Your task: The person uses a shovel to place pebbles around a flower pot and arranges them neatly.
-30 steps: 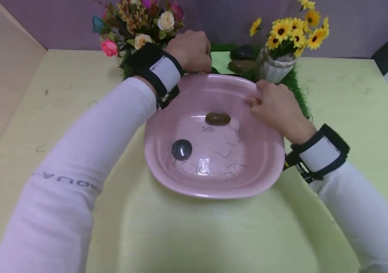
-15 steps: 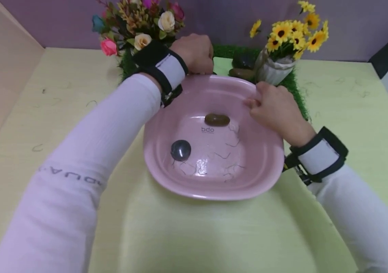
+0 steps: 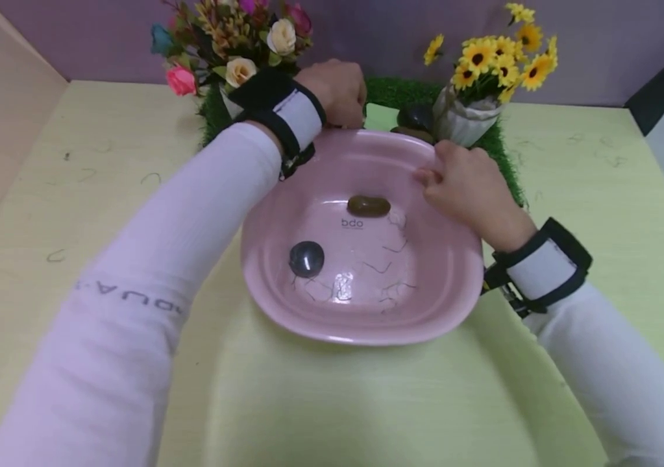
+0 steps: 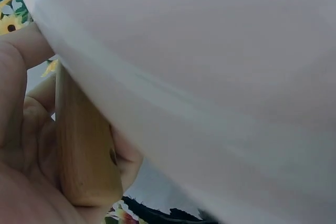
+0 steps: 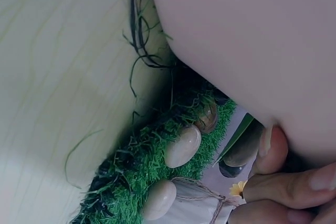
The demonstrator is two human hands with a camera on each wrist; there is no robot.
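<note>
A pink plastic basin [image 3: 361, 334] holds a brown stone [image 3: 368, 206] and a round dark stone [image 3: 306, 259]; several thin hair-like strands lie on its floor. At the far rim is my left hand [image 3: 337, 94], knuckles up. In the left wrist view its fingers curl round a smooth wooden handle [image 4: 86, 150] close beside the basin's wall; the tool's other end is hidden. My right hand [image 3: 472, 188] grips the basin's right far rim, thumb over the inside. Its fingers [image 5: 283, 190] show curled against the outer wall in the right wrist view.
Behind the basin lies artificial grass [image 3: 404, 91] bearing dark stones [image 3: 416, 117] and a wrapped pot of yellow flowers [image 3: 478, 65]. Pale stones [image 5: 159, 200] sit on its edge. Mixed roses [image 3: 241, 71] stand behind the left wrist. Loose strands dot the pale table [image 3: 332, 402].
My left hand has shifted slightly right and nearer along the far rim. The right hand keeps its hold on the basin, and the stones inside stay in place.
</note>
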